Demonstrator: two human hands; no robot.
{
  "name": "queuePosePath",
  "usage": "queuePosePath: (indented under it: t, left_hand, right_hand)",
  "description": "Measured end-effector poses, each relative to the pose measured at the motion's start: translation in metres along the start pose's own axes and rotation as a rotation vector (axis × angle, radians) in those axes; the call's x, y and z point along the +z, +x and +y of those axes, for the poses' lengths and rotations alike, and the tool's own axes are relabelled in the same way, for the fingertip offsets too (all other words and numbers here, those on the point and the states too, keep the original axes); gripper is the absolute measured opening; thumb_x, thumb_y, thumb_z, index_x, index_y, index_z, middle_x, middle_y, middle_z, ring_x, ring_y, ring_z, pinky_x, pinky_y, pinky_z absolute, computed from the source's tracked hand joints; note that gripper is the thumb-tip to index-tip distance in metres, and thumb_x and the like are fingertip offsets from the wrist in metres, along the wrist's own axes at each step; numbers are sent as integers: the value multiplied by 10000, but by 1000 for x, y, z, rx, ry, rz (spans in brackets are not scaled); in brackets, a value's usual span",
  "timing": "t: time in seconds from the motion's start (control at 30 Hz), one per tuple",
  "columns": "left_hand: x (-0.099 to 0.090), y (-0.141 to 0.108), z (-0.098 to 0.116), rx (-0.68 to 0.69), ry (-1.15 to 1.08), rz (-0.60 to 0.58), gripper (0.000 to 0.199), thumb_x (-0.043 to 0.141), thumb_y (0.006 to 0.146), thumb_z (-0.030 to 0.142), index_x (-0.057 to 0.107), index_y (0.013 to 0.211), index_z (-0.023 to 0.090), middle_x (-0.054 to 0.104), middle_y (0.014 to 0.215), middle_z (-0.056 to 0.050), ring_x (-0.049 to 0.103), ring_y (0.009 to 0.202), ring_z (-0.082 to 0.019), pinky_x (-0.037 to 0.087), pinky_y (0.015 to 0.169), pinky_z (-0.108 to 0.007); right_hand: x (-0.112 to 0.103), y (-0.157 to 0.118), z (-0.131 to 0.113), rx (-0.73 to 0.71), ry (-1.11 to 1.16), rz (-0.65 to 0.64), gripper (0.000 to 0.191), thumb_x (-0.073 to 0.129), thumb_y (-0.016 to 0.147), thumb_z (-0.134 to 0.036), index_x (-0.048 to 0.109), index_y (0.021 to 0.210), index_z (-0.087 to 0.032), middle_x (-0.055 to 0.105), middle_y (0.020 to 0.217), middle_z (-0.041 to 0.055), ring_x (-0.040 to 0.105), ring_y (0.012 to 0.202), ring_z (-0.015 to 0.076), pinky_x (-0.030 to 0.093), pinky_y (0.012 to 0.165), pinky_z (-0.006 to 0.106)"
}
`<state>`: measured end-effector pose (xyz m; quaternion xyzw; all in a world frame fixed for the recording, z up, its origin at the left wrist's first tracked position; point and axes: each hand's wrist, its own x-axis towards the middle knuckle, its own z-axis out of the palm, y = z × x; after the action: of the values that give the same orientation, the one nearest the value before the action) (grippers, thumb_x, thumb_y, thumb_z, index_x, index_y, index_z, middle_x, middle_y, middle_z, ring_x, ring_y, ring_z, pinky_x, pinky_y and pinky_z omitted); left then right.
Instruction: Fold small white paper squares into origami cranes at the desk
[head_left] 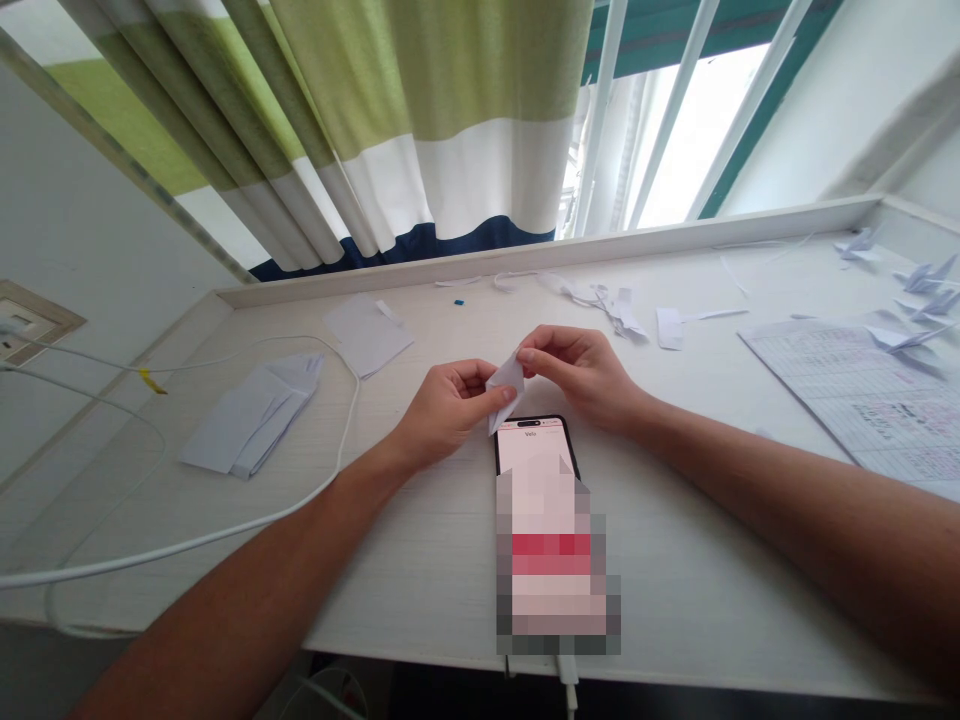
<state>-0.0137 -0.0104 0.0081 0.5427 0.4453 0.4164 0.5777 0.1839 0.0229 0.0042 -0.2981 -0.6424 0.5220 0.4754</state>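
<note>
A small folded piece of white paper is held up between my two hands, just above the top end of a phone. My left hand pinches its lower left part, the thumb lying across the front. At the upper right corner, my right hand grips the paper between thumb and fingertips. The phone lies face up on the white desk with its screen lit, and most of the screen is blurred out. A cable runs from its bottom end over the desk's front edge.
Left of my hands are folded papers, a flat sheet and a looping white cable. Paper scraps lie along the back. Folded paper pieces and a written sheet occupy the right. A raised ledge borders the back.
</note>
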Motion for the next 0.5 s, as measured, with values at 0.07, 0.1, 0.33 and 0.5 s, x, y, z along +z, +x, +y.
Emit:
queuePosePath:
  t: [0.07,0.1,0.33,0.5]
  left_hand:
    - [0,0,0,-14,0,-3,351,945,698,414,768,847,150,764,791,-36,666,700,-152,516,680,-282]
    - [-1,0,-1,-20,-1,-3,350,945,698,412,768,843,149,765,791,-37,665,700,-150,515,681,-280]
    - [-2,0,-3,-11,3,-8,318,932,723,398,774,844,150,763,794,-35,664,707,-145,516,687,-275]
    - [0,0,-3,-19,6,-28,330,935,716,411,763,825,151,753,780,-34,660,695,-148,519,675,-282]
  right_hand:
    - [-1,1,2,-5,-21,3,272,745,928,-422,722,764,-207,707,768,16,624,749,163,529,773,336]
    - [-2,2,3,-8,-22,14,274,727,938,-414,723,761,-205,705,762,17,628,751,163,528,775,336]
    - [-2,0,3,27,-28,3,258,738,923,-434,774,823,-199,736,800,29,649,775,173,526,774,336]
    - [0,-2,-1,15,-87,-32,284,778,904,-464,779,804,-198,730,788,25,630,755,173,496,734,329]
